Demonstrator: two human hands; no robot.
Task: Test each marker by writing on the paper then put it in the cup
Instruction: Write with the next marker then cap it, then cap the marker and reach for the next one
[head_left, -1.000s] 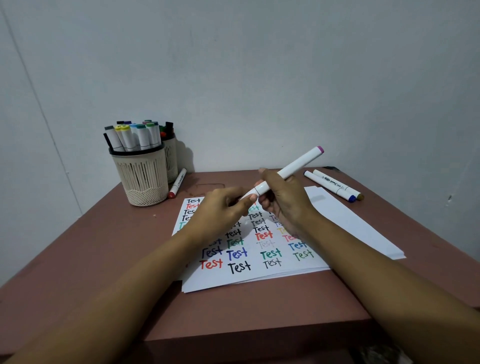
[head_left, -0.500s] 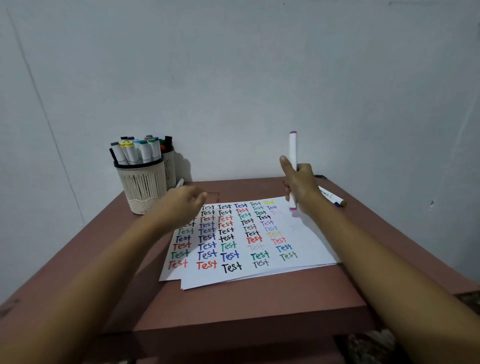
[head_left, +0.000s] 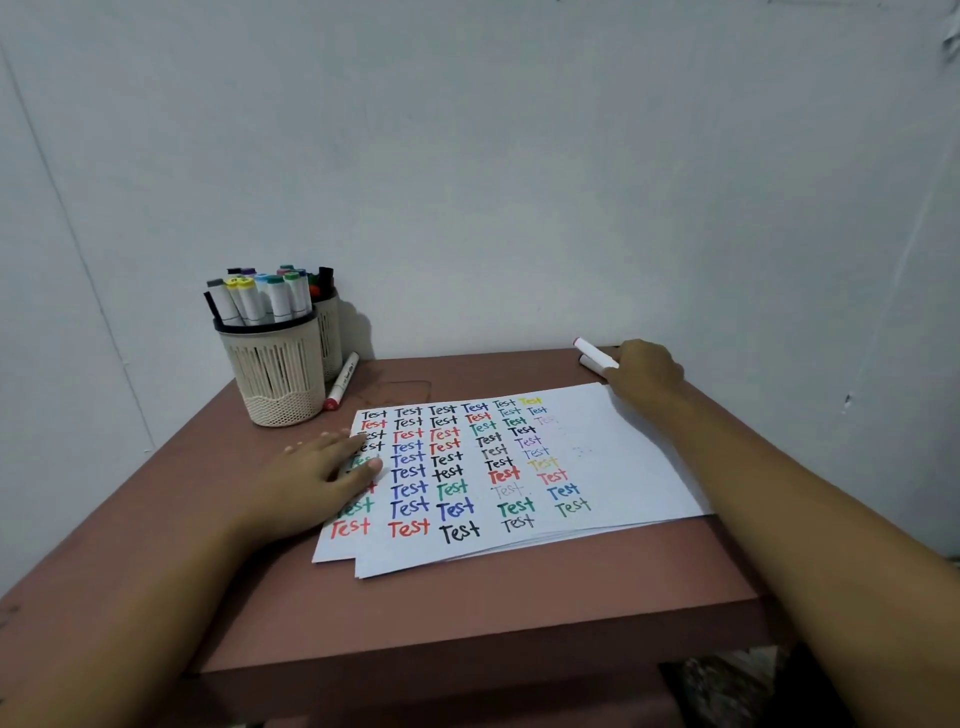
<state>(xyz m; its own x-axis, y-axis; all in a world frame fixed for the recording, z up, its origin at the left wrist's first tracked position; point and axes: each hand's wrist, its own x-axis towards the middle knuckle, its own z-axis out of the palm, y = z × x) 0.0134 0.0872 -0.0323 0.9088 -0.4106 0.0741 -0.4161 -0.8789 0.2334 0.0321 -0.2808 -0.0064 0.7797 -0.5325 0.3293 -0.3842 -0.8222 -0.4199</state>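
Right hand (head_left: 647, 369) has dropped from holding the pink-tipped marker (head_left: 595, 354) upright to the table's (head_left: 519, 597) far right corner, fingers over 2 markers, grip can't be told; left hand (head_left: 317, 467) now flat, fingers straight, on the paper (head_left: 623, 467); cup (head_left: 275, 384) untouched, so that marker probably isn't filed yet

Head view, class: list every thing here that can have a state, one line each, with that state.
Front cup: upright, packed with capped markers.
Rear cup: upright, behind the front one, also filled.
Red-capped marker: lying on the table beside the cups.
Paper: flat, rows of "Test" written on it.
Left hand: open, fingers flat on the paper.
White markers: two, partly covered.
Right hand: resting over them; grip hidden.
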